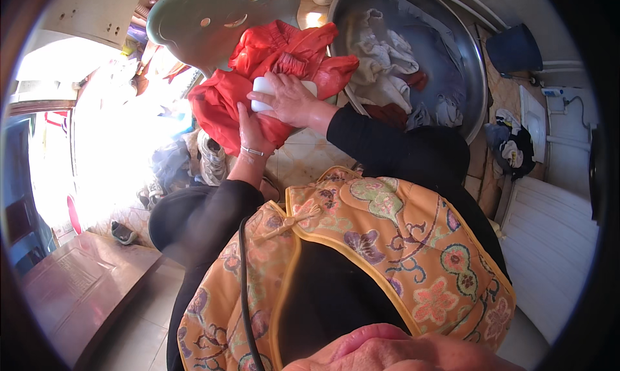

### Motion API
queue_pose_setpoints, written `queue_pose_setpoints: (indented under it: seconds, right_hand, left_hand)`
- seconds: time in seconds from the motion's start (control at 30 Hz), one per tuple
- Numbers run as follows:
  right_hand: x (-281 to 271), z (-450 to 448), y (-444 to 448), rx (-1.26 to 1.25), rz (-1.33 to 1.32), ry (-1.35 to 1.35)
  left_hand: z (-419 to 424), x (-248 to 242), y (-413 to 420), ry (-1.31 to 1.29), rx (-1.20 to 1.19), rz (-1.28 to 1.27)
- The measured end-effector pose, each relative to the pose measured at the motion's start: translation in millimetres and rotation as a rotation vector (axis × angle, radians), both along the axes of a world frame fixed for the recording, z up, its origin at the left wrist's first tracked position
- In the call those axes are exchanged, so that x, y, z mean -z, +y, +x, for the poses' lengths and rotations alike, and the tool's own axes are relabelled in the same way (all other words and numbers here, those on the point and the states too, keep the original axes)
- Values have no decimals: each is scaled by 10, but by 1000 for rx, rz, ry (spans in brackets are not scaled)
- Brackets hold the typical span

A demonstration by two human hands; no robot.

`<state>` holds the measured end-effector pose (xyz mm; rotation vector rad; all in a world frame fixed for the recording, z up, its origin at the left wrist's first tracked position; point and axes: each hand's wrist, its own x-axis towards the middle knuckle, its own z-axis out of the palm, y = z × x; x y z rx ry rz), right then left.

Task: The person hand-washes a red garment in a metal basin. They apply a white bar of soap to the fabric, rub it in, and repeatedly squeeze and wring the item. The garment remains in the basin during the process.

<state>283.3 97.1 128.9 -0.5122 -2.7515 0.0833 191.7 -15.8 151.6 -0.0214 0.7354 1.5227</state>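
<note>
A wet red garment (271,41) with gathered elastic parts is draped over a green plastic chair (189,36) that has a smiling-face cut-out. My right hand (296,102) grips a smooth white block (262,91), which looks like a bar of soap, and presses it on the red cloth. Just below it, my left hand (254,131) holds the garment's lower part, thumb on top; its other fingers are mostly hidden in the fabric. A band circles the left wrist.
Right of the chair stands a large metal basin (479,75) with wet clothes (387,56) in water. A dark bucket (514,48) and piled clothes (513,143) lie farther right. Sneakers (211,157) stand left on the tiled floor, beyond a brown wooden panel (82,279).
</note>
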Motion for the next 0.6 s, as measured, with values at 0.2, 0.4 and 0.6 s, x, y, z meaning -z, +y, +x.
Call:
queue_pose_setpoints:
  seconds: [0.2,0.4,0.6]
  right_hand:
    - [-234,13,666,258,109,-86]
    - [-198,116,-68,8,-115,-131]
    - [-207,137,664,296,59,-92]
  left_hand:
    - [30,68,20,-25,37,126]
    - [-52,-20,40,8,56,82]
    - [52,124,105,68,76,140]
